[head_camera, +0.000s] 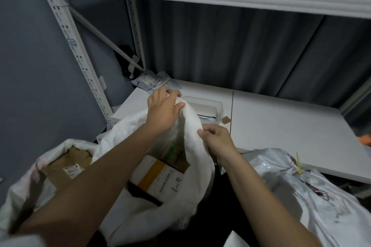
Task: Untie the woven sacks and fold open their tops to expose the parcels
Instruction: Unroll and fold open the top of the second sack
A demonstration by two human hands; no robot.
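Fingers of both hands pinch sack rim | mouth open upward | parcels exposed

Three white sacks show: one on the left with its top open, one in the middle also open, one on the right shut by a single yellow tie. Two hands reach in, left and right.

White metal shelving, grey curtain behind, shallow white tray — perhaps plastic — on the shelf
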